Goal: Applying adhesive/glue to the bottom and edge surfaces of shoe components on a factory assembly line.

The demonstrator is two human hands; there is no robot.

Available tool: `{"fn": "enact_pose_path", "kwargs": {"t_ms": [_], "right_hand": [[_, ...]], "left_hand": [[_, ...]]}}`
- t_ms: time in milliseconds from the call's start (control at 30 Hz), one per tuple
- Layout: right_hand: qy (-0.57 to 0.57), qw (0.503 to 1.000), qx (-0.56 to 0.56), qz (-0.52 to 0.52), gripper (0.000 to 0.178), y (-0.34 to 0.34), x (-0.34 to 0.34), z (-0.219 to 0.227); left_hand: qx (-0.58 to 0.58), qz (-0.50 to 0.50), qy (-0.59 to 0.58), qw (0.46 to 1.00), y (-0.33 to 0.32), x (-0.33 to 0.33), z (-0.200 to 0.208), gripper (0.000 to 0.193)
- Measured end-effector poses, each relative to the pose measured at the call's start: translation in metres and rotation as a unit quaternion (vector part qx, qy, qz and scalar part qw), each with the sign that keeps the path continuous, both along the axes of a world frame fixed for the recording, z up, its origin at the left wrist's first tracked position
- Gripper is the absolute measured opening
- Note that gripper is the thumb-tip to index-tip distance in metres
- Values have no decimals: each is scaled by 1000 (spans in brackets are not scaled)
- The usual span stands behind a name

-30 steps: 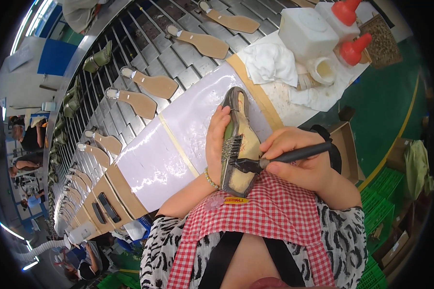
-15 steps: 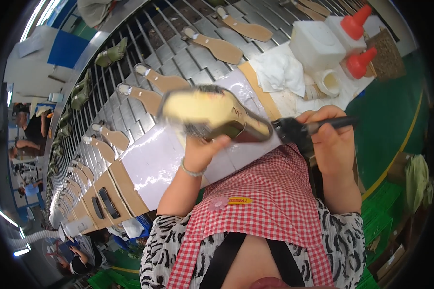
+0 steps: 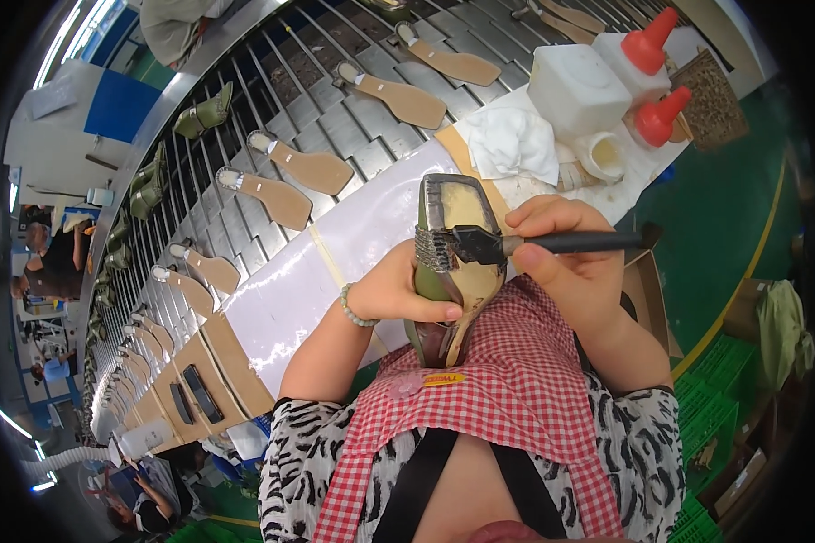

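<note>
While the left forearm slanted up from the lower edge, the left hand (image 3: 394,285), with a beaded bracelet (image 3: 359,309) at its wrist, gripped a green shoe (image 3: 471,288) from its left side, the thumb lying across the pale underside and the other fingers mostly hidden behind it. That hold was closed around the shoe's middle; how firmly, one could not tell. The squared toe extended beyond the grip, away from the person, and the heel pointed back toward the red checked apron (image 3: 498,389). The right hand (image 3: 570,262), its forearm angled inward from the lower right, had thumb and fingers pinched on a black-handled brush (image 3: 480,245), the handle running out to the right. The brush head lay across the shoe's forepart, beyond the left thumb, its bristles at the left edge. A glossy pale sheet (image 3: 281,308) covered the surface behind.
</note>
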State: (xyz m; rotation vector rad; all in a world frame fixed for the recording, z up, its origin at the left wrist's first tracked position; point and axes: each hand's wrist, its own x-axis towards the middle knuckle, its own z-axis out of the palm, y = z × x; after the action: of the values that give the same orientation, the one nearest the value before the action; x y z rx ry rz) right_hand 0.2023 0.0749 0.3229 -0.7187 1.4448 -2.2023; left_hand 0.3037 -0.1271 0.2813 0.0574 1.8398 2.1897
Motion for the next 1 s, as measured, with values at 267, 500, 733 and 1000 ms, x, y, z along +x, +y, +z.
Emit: {"fn": "enact_pose_path", "kwargs": {"t_ms": [267, 500, 733, 1000], "right_hand": [[250, 965, 83, 11, 19, 9, 0, 6], [145, 987, 40, 61, 16, 10, -3, 7], [308, 948, 82, -7, 16, 15, -12, 16], [94, 991, 47, 87, 16, 41, -30, 28]], "left_hand": [[25, -16, -6, 1000, 4, 5, -6, 59], [29, -46, -13, 998, 2, 9, -8, 59], [35, -60, -24, 997, 10, 1, -5, 63], [63, -45, -22, 997, 10, 4, -20, 65]]}}
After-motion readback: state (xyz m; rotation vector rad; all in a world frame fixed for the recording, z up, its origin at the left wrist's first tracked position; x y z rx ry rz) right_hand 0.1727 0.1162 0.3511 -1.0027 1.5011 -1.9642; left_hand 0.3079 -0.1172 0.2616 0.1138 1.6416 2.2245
